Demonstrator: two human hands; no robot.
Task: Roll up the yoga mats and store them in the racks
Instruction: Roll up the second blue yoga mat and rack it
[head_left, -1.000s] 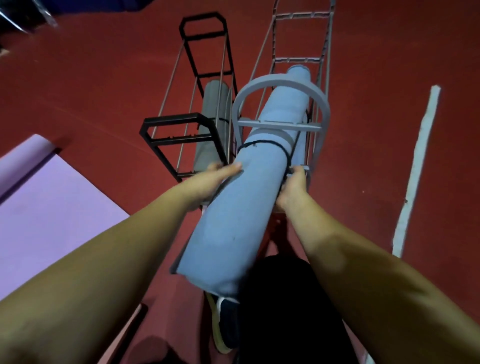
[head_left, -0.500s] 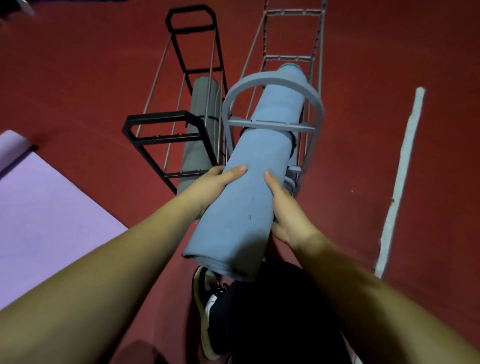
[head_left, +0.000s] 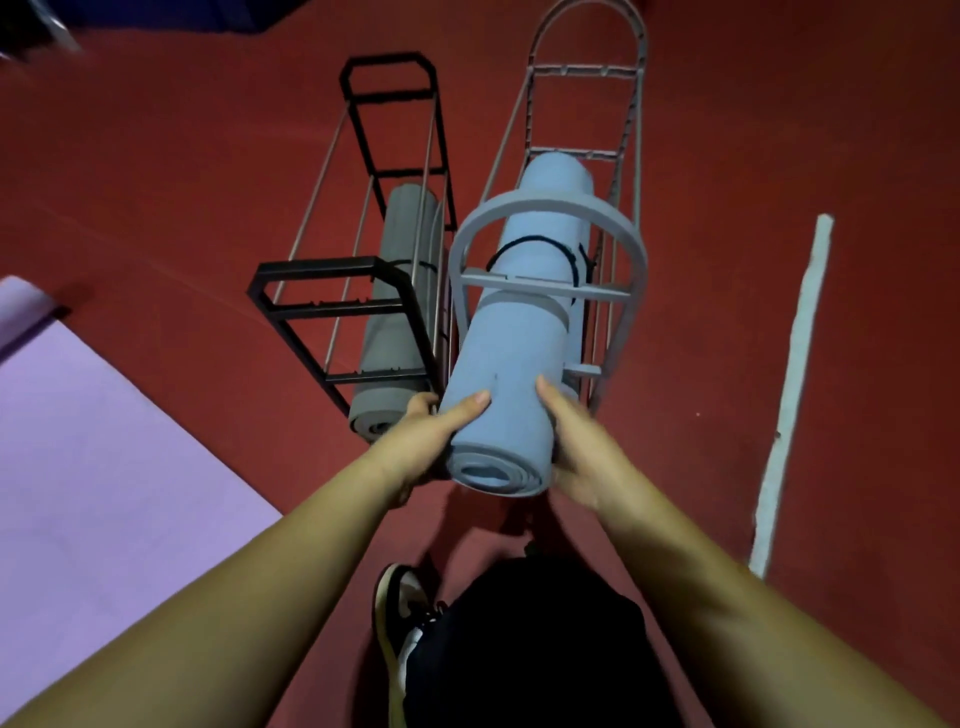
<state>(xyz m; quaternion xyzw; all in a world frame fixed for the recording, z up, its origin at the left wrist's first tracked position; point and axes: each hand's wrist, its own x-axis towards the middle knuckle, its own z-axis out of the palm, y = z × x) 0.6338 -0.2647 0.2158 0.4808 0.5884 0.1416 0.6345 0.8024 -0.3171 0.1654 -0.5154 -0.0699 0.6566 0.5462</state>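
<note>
Blue mat (head_left: 511, 364): rolled, lying inside the grey rack (head_left: 550, 244), passing under its near arch, near end sticking out toward the person.
Left hand (head_left: 423, 439): curling round the blue mat's near end, thumb lying on top.
Right hand (head_left: 576, 441): gripping the same end from the other side.
Black rack (head_left: 332, 306): standing just left of the grey rack, holding a rolled grey mat (head_left: 400, 312).
Purple mat (head_left: 88, 467): lying unrolled on the floor, well left of the grey rack.

Rolled blue mat (head_left: 524, 332) inside grey rack (head_left: 628, 249)
</note>
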